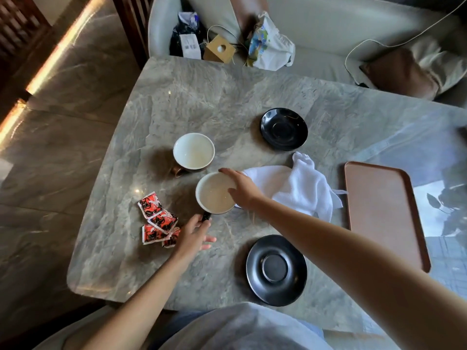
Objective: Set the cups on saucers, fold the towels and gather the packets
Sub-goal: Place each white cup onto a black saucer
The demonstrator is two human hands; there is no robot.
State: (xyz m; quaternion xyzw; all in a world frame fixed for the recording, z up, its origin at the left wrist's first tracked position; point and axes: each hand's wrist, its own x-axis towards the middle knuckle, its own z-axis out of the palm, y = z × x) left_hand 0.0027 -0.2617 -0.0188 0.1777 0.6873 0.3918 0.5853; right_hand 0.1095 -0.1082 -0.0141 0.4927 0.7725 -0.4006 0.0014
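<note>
The left hand [193,233] pinches the handle of the near cup [216,193] at table centre while the right hand [241,189] grasps its rim. Best lifted level, then lowered squarely onto the near saucer [276,270], to its right.

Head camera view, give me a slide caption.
Both hands, left hand and right hand, grip the near cup; both black saucers sit empty.

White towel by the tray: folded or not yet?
Not folded. The white towel lies crumpled and bunched on the table, one corner sticking up.
</note>
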